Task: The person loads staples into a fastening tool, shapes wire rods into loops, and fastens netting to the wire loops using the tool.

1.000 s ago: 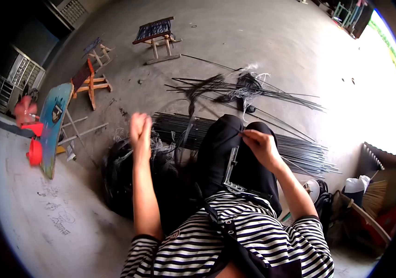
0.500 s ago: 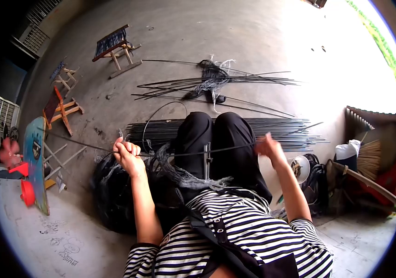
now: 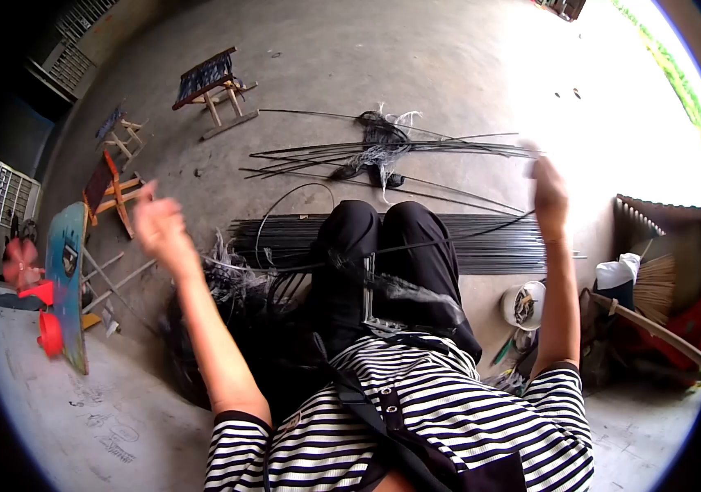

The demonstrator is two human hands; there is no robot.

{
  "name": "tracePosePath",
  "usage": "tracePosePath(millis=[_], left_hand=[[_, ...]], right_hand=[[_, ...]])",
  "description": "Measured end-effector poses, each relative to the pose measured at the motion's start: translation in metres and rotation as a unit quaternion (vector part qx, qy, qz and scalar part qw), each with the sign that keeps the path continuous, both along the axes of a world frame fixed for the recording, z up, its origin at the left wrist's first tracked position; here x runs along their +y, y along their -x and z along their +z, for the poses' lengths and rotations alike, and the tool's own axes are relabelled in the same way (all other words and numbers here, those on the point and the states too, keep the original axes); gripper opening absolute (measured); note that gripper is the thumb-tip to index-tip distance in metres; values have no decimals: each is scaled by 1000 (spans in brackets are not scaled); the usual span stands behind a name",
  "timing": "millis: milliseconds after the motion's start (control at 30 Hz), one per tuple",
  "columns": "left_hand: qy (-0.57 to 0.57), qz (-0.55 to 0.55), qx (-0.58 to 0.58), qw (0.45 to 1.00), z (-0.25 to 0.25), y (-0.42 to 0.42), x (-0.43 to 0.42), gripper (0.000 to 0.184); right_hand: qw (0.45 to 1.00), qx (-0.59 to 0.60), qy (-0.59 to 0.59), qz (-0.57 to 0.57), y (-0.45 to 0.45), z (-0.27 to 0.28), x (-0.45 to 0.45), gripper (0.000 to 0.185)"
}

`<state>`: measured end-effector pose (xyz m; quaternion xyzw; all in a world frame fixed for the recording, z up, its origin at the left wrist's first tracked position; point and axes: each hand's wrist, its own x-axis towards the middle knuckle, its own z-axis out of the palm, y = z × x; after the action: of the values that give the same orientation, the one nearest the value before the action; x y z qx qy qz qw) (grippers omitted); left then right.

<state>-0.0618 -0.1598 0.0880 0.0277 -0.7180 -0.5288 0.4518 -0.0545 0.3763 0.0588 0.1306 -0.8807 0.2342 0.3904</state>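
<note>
A long thin black strip [image 3: 416,244] runs across my knees, above a grey, frayed bundle of fibres [image 3: 420,297] on my lap. At the right, my right hand [image 3: 550,197] is raised and closed at the upper end of the strip, its fingertips blurred. My left hand [image 3: 162,228] is up at the left, smeared by motion; whether it holds anything is unclear. A metal bar fixture [image 3: 368,287] lies between my thighs. Beside my left leg sits a dark heap of strands [image 3: 240,279].
Beyond my knees lies a wide bundle of black rods [image 3: 490,246], with looser rods [image 3: 449,148] and a fibre clump [image 3: 385,139] farther off. Folding stools [image 3: 232,123] and a blue board [image 3: 68,279] stand left. A white bucket [image 3: 524,305] and a broom [image 3: 655,283] are right.
Both hands have moved apart and upward since half a second ago, my left hand away from the strip it gripped. The strip's right end has risen with my right hand; the grey fibres have shifted right.
</note>
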Motion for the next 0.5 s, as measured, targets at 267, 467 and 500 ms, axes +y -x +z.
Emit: tracePosePath(millis=[267, 467, 500], left_hand=[[366, -254, -55, 894, 22, -14, 165, 19], [393, -292, -88, 867, 16, -15, 179, 15], [397, -294, -93, 864, 15, -15, 180, 14]], right_hand=[[969, -3, -211, 131, -3, 36, -101, 51], [959, -13, -209, 191, 2, 33, -108, 42], [960, -19, -194, 202, 3, 32, -109, 42]])
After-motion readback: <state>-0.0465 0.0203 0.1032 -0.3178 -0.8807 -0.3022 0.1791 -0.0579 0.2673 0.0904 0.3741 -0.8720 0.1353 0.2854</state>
